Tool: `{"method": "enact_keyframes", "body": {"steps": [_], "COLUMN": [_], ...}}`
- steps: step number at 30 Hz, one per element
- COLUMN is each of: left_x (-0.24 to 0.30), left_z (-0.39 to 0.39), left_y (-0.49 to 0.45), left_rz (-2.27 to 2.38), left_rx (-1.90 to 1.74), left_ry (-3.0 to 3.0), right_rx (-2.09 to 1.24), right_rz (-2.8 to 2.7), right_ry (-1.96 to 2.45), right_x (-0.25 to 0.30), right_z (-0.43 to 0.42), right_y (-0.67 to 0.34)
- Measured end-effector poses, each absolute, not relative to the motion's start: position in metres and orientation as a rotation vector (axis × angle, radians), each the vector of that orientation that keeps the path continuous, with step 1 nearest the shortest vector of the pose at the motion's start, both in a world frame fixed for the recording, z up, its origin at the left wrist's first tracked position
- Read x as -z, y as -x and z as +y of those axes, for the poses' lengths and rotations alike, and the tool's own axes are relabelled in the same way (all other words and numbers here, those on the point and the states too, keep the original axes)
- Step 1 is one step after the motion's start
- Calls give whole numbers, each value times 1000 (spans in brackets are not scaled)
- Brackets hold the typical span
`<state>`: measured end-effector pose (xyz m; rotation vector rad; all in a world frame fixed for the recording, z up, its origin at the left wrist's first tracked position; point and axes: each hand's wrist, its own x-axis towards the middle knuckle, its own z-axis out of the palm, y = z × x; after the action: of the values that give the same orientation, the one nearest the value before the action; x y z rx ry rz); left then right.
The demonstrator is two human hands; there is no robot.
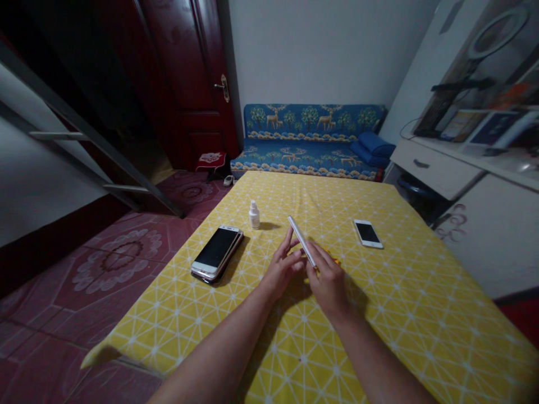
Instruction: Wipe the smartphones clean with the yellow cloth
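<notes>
Yellow cloth (307, 359) lies beneath hands (283, 268) (330, 280) angled inward around a phone (300, 238).

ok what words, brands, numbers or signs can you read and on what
No text can be read.
White bottle: any print too small.
Stacked phones: nothing legible.
Phone lying at right: nothing legible.
Held phone: seen edge-on, nothing legible.
Items on the cabinet: too blurred.

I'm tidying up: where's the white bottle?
In the head view, the white bottle stands left of centre on the tablecloth, beyond and right of the stacked phones.
</notes>
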<state>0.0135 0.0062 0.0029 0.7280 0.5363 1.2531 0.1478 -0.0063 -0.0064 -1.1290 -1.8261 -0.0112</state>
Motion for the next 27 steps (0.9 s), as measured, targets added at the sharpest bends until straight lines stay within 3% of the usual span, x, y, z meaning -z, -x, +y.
{"method": "enact_keyframes", "body": {"steps": [12, 20, 24, 27], "left_x": [-7, -9, -8, -4], "left_z": [13, 10, 10, 11], "left_y": [-7, -9, -7, -5], "left_rz": [645, 608, 562, 569], "left_rx": [-1316, -1274, -1218, -1200], "left_ry": [-762, -750, -797, -827], "right_rx": [-833, -858, -1073, -970], "right_rz": [-1147, -1150, -918, -714], "right_ry": [1283, 1272, 1158, 1119], "right_x": [5, 11, 15, 20], "right_z": [-4, 3, 10, 25], "right_y": [-154, -162, -176, -205]}}
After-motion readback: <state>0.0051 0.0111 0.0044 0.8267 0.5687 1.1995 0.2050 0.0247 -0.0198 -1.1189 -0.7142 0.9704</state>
